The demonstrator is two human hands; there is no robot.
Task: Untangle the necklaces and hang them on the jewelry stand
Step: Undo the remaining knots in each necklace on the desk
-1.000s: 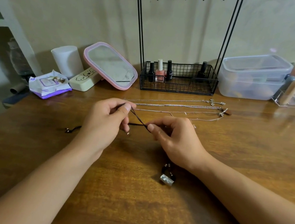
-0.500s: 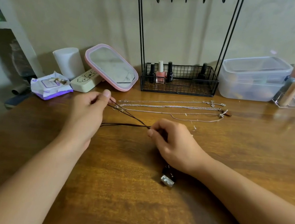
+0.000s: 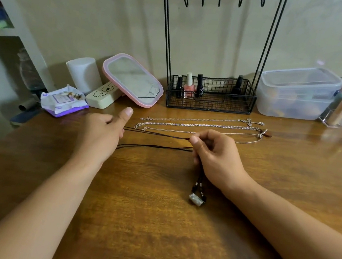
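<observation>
You saw: table (image 3: pixel 154 224) glossy wood | stand (image 3: pixel 209 104) matt black wire | chains (image 3: pixel 198 124) shiny metal | box (image 3: pixel 295 95) clear plastic

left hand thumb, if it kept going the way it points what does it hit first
Judging loosely, the left hand has its thumb aimed up and right across the wooden table, so it would likely first reach the tilted pink-framed mirror. Depth is unclear; it might pass in front of it.

Pink mirror (image 3: pixel 133 81), wipes pkt (image 3: pixel 63 103), clear tub (image 3: pixel 297 95), polish btls (image 3: pixel 189 86) by wall.
</observation>
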